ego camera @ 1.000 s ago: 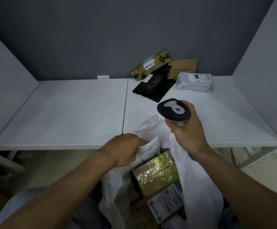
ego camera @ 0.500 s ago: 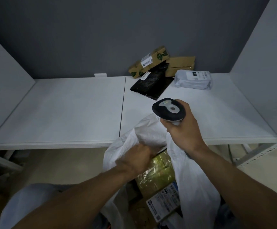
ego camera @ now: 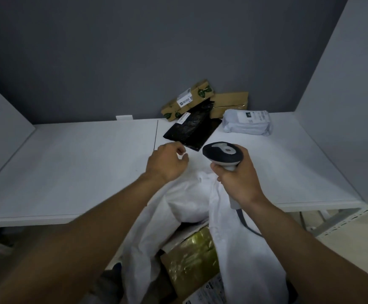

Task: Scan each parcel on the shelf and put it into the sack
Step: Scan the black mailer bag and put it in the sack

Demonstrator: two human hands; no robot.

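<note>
Next parcel: the flat black glossy plastic mailer (ego camera: 193, 130) lies near the back edge of the white shelf (ego camera: 68, 167), leaning on a leaf-printed brown cardboard box (ego camera: 187, 102).
Other parcels: a plain brown cardboard box (ego camera: 230, 104) and a soft white plastic mailer (ego camera: 247, 122) sit rightward along the back edge.
Sack: the white woven sack (ego camera: 233, 249) gapes below the shelf's front edge, with a tape-wrapped cardboard box (ego camera: 191, 260) inside.
Step in hand: probably fetching the black mailer. Pinch its near corner and keep the white label upward for the scanner.
Left hand (ego camera: 167, 164): empty, fingers loosely curled, just short of the mailer's near corner.
Right hand (ego camera: 238, 181): clenched round the handle of the grey-and-black handheld scanner (ego camera: 222, 153).
</note>
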